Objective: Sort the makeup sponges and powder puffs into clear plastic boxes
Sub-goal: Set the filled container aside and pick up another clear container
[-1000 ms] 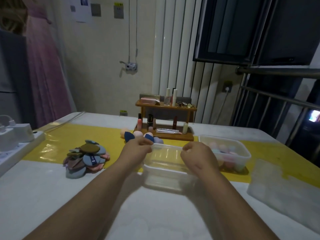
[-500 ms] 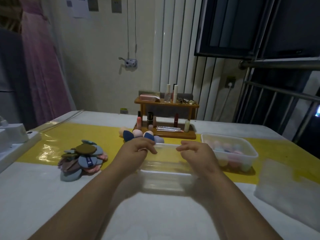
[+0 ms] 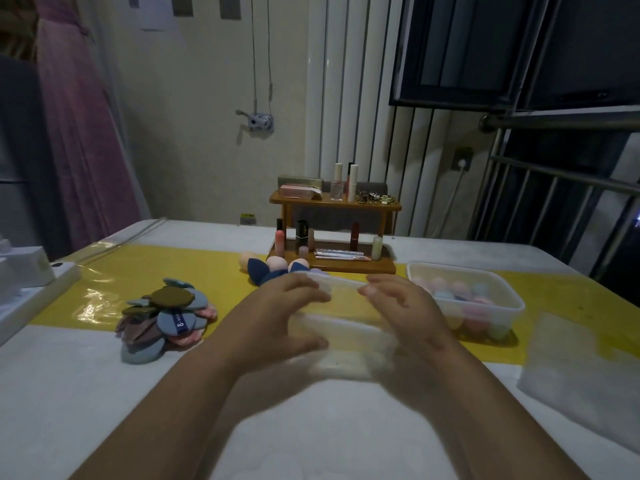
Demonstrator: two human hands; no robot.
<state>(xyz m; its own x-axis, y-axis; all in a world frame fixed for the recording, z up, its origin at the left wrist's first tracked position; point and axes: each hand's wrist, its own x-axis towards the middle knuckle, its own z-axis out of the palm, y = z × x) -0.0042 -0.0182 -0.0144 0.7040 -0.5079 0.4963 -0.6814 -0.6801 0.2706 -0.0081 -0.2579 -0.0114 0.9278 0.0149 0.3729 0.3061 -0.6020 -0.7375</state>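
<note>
An empty clear box (image 3: 346, 318) is being held at the middle of the table (image 3: 86, 403), its left end being clasped by the left hand (image 3: 277, 317) and its right end by the right hand (image 3: 407, 315), with fingers curled over the far rim, though this part is blurred. Loose makeup sponges (image 3: 277, 264) are being left just behind it, a pile of powder puffs (image 3: 166, 315) to its left, and a second clear box (image 3: 502, 285), holding sponges, just to its right

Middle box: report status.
Left hand and right hand grip box, empty. Puffs piled left, sponges loose behind. Nothing blocking.
</note>
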